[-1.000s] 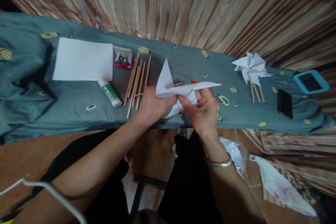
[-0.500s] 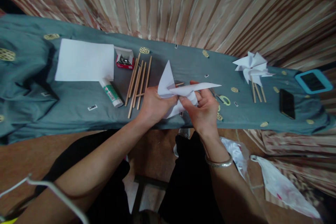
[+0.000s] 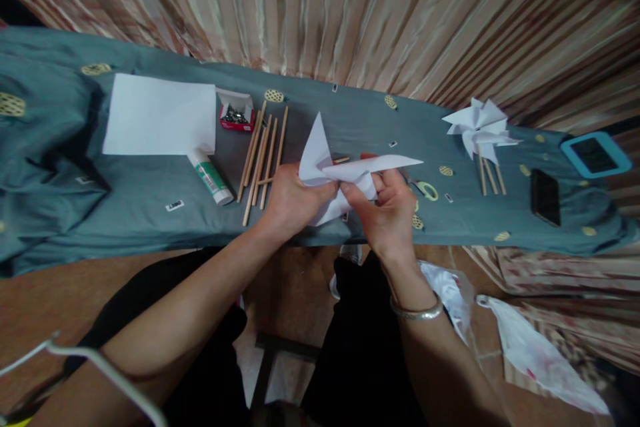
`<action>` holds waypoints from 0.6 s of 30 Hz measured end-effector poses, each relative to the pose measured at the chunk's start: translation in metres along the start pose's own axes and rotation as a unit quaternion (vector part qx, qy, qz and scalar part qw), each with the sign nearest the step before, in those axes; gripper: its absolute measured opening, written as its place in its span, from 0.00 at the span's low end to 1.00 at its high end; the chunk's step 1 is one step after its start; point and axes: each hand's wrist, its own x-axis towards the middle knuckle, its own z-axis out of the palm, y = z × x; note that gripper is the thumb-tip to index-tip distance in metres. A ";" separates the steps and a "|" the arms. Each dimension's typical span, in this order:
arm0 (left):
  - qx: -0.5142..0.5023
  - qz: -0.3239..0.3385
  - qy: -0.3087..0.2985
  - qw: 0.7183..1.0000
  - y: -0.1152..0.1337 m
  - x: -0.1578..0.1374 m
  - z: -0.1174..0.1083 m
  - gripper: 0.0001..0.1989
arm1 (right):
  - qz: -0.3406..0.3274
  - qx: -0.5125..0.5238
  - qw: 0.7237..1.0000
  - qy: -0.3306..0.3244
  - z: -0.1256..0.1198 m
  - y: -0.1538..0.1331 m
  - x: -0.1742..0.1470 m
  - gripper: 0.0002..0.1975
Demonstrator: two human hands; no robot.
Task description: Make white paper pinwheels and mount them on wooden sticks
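Between my two hands, above the table's front part, is a white paper pinwheel (image 3: 316, 150) with pointed, folded blades. My left hand (image 3: 294, 199) grips its left side, thumb pressed near the middle. On the right side my right hand (image 3: 387, 205) pinches the paper with thumb and fingers, its thumb also close to the centre. A stick (image 3: 341, 160) shows partly behind the paper; whether it touches the pinwheel I cannot tell. Scissors with a light green handle (image 3: 427, 191) lie just beyond my right hand, partly covered. Left of my left hand lie several wooden sticks (image 3: 260, 160).
On the cloth-covered table (image 3: 195, 227) are a paper stack (image 3: 160, 113), a glue stick (image 3: 213, 177) and a red box of metal pins (image 3: 237, 112). Rightward lie pinwheels on sticks (image 3: 480, 128), a phone (image 3: 546, 197) and a blue-framed device (image 3: 597, 155). Plastic bags (image 3: 540, 353) rest on the floor.
Almost nothing differs. The whole view has shifted very slightly, and both hands keep the same hold on the paper pinwheel.
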 end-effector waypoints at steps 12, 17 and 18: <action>-0.010 -0.004 -0.012 1.000 0.003 -0.001 0.000 0.06 | -0.007 0.012 1.000 -0.021 -0.002 -0.003 -0.002 0.22; -0.004 -0.006 -0.006 1.000 0.003 -0.001 0.001 0.06 | -0.003 0.018 1.000 -0.007 0.000 -0.001 -0.002 0.21; 0.001 -0.007 -0.003 1.000 0.003 -0.001 0.001 0.06 | -0.003 0.018 1.000 -0.007 0.000 0.000 -0.002 0.21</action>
